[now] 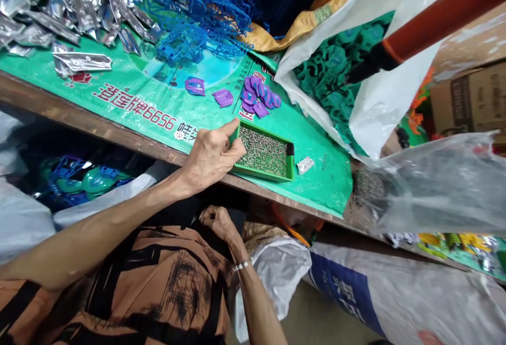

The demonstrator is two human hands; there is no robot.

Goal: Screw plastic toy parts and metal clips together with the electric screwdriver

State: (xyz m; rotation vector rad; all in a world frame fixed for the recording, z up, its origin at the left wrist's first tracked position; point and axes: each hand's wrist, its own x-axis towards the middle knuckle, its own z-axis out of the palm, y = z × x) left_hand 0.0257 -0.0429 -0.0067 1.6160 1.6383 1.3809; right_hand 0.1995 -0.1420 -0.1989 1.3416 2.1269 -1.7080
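A green tray (293, 172) full of small metal screws (263, 150) lies on the green-covered table near its front edge. My left hand (213, 156) pinches the tray's left end between thumb and fingers. Below the table edge, close to my body, my right hand (219, 221) is curled closed; whatever its fingers may hold is hidden. Behind the tray sits a small pile of purple plastic parts (259, 94), with two single purple pieces (223, 98) to its left. One small silver piece (305, 165) rests just right of the tray.
Shiny silver parts (90, 7) heap at the far left, beside blue plastic frames (190, 12). An open white bag (403, 34) of green parts stands at the right, with a red-and-black tool (430, 23) hanging before it. More screws (369, 184) spill from a clear bag (443, 187).
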